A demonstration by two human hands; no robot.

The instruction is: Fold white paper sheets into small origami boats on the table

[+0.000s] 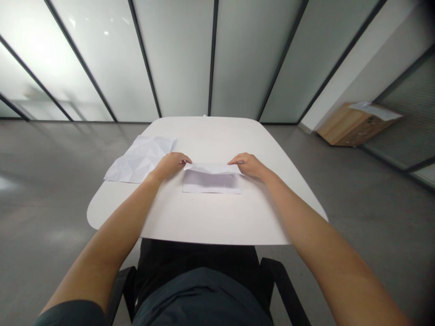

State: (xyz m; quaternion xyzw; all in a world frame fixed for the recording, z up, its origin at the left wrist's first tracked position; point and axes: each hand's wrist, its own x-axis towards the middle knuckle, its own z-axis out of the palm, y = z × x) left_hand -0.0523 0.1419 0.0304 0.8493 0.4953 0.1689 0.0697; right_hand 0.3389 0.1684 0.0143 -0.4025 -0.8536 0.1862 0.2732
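Head view, closest in: the left hand [170,165] and right hand [248,165] rest over a smooth white table [217,226], fingers loosely curved and not clenched. Their fingertips sit at the two ends of a folded sheet of white paper [211,182], though whether they pinch it or only touch it cannot be told. The sheet's upper flap [212,168] is bent over in a thin, slightly lifted layer above a shadowed band. Open tabletop spreads before the sheet and beyond it to the far rounded edge. Just beside the left hand lies a second paper sheet [139,158], faceted by crisscrossing creases, with one side near the table's edge. Farther off, a sheen-grey floor [50,181] runs to frosted glass panels [180,59] in dark frames. At right stands a low wooden cabinet [353,126] with white papers [375,110] on top.
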